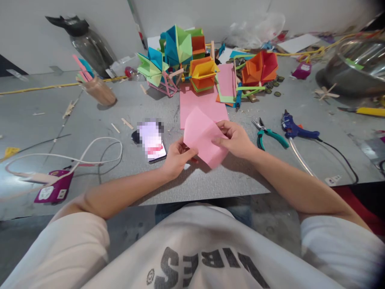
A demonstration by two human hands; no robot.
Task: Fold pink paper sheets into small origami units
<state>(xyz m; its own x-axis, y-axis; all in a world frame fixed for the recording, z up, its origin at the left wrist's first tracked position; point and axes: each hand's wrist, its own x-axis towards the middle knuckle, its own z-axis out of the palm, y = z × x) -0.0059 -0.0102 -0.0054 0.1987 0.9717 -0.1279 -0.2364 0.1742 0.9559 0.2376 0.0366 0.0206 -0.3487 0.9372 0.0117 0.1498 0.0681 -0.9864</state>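
Grey table (210, 186), creased pink paper (203, 138), pointed upper edge

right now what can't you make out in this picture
Head view: underside of the held pink paper, hidden by its upper face.
Head view: some fingertips of the left hand and right hand, behind that paper.
Head view: phone screen, mostly pixelated.
Head view: far right of the metal bowl, cut off by the picture edge.

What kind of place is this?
Probably a craft workbench: a blue glue gun, teal-handled pliers and folded colored-paper models sit around the pink sheet in both hands.
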